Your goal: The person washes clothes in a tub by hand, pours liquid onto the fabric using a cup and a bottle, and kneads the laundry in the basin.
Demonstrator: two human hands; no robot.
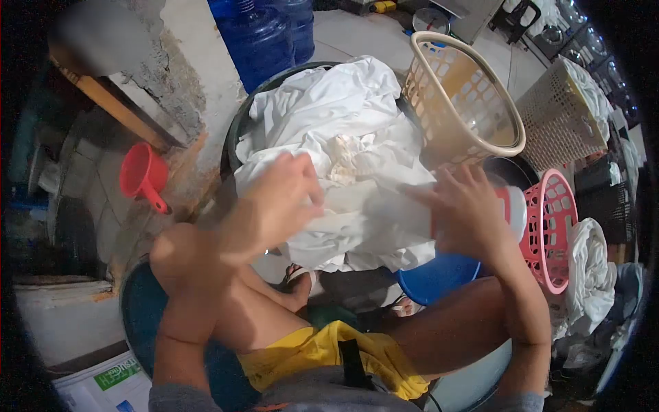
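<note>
A heap of white cloth (329,110), with a brownish stain near its middle, fills a large dark tub (237,130) in front of me. My right hand (467,213) is wrapped over a white bottle with red on it (515,209), which lies sideways over the right part of the cloth. Motion smears the bottle's left end. Over the left part of the cloth is my left hand (285,192), blurred too; whether its fingers grip fabric does not show.
Below the cloth sits a blue basin (439,278). Beige (511,113) and pink (546,233) laundry baskets stand at right, near piled white cloth (590,268). A red dipper (144,172) is at left; blue water jugs (257,38) stand behind the tub.
</note>
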